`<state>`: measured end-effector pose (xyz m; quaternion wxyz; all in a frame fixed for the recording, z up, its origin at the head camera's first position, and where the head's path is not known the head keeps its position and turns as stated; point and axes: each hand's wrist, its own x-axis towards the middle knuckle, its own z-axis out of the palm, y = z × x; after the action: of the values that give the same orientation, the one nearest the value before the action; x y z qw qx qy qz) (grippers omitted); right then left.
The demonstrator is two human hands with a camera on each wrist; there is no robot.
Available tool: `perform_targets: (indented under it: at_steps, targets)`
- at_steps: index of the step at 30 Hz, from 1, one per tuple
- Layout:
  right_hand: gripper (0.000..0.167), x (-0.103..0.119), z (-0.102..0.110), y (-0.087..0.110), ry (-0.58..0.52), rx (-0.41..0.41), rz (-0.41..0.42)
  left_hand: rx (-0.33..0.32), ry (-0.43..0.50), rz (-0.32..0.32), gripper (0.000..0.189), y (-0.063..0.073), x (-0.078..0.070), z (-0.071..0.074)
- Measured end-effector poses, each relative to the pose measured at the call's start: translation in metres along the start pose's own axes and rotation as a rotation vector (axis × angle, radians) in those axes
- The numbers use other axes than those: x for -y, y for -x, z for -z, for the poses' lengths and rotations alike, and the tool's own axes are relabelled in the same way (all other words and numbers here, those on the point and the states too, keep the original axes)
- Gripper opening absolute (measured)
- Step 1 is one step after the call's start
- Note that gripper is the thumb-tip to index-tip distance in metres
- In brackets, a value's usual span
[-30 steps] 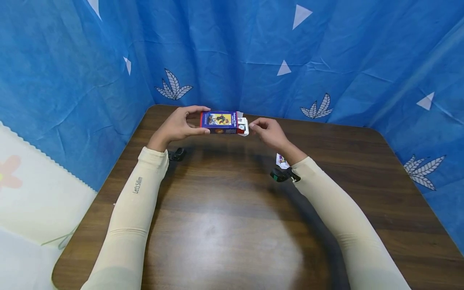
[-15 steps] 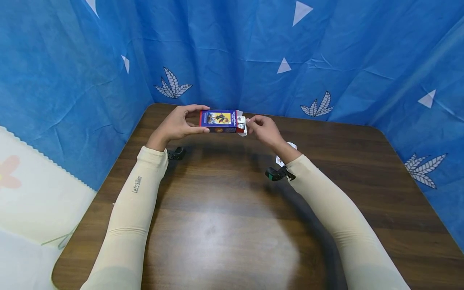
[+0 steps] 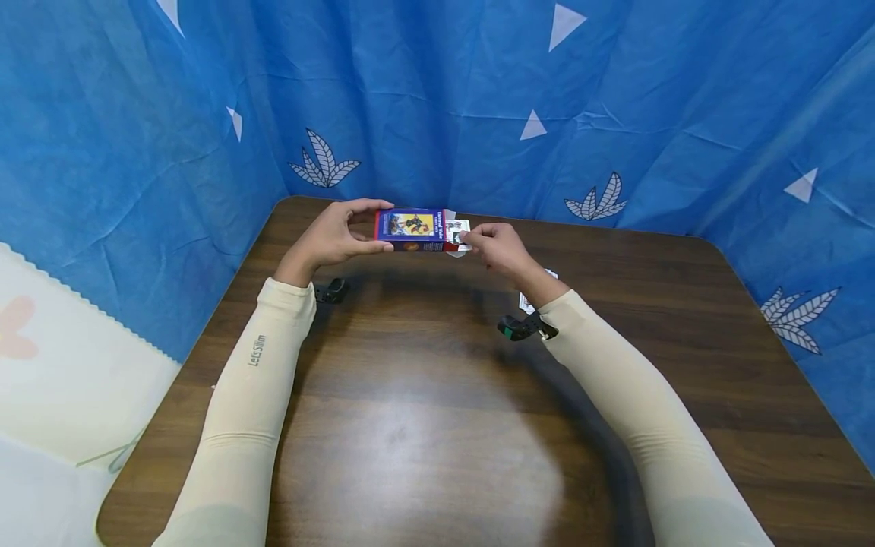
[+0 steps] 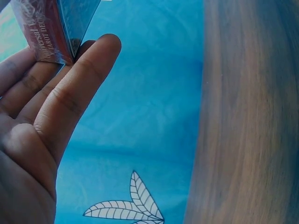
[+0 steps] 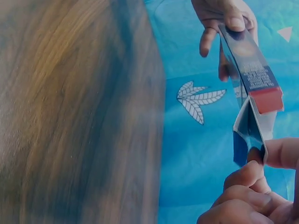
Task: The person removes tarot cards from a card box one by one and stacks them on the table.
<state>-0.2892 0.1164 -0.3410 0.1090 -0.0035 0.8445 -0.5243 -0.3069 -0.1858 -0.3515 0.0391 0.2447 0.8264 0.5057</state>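
Observation:
My left hand (image 3: 328, 237) grips a blue and red tarot deck box (image 3: 412, 223) by its left end, thumb along the front edge and fingers at the back. The box is held level above the far part of the table, its end flaps open to the right. A printed tarot card (image 3: 454, 226) sticks out of that end, and my right hand (image 3: 504, 247) pinches its edge between thumb and forefinger. In the right wrist view, my right hand (image 5: 252, 191) is at the open end of the box (image 5: 250, 60). The left wrist view shows the box's end (image 4: 44, 32) against my fingers.
Some tarot cards (image 3: 525, 304) lie on the brown wooden table (image 3: 410, 365), partly hidden behind my right wrist. A blue curtain (image 3: 437, 114) hangs close behind the table's far edge. Black wrist straps (image 3: 522, 328) sit at both wrists.
My right hand has moved left to the box's open end and now pinches the card, which sticks out a little further. The left hand and box have hardly moved.

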Motion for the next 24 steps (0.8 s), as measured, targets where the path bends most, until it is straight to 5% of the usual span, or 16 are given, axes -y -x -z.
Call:
perform_targets:
  at_steps: [12, 24]
  targets:
    - [0.021, -0.017, 0.031, 0.005, -0.092, -0.092, 0.011, 0.000, -0.003, -0.008, 0.068, 0.000, 0.000, 0.001]
    - [0.022, -0.021, 0.038, 0.006, -0.146, -0.051, 0.028, -0.011, -0.026, 0.011, 0.069, 0.005, 0.001, 0.005]
